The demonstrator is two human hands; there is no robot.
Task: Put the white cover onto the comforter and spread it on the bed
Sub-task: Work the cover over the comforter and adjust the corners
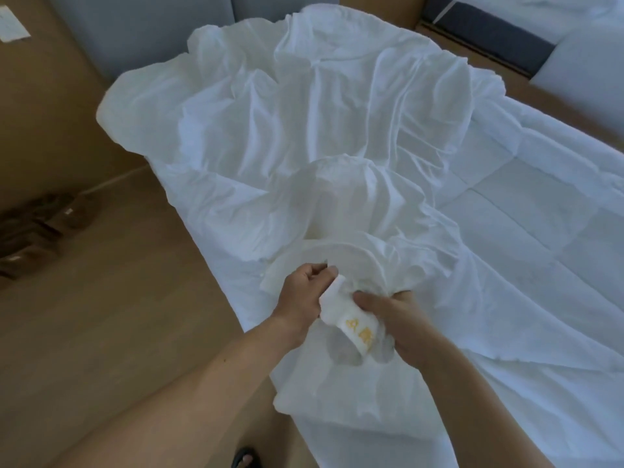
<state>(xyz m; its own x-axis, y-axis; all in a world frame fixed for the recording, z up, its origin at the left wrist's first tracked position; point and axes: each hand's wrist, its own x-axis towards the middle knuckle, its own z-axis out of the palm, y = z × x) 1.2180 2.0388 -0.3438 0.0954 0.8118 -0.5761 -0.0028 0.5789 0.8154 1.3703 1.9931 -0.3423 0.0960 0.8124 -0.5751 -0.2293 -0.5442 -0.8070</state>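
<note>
A corner with yellow lettering is being pinched between curled fingers of the left hand and right hand. The crumpled thin white cover is lying heaped atop the quilted white comforter — insertion seemingly just being started, spreading not yet done.

Wooden floor, light brown, runs along the left side. Dark brown heap of cloth lies on it by the left edge. White sheet of paper in the far left corner. Grey padded panels stand at the back. Second white-covered bed at upper right, on a dark base.
</note>
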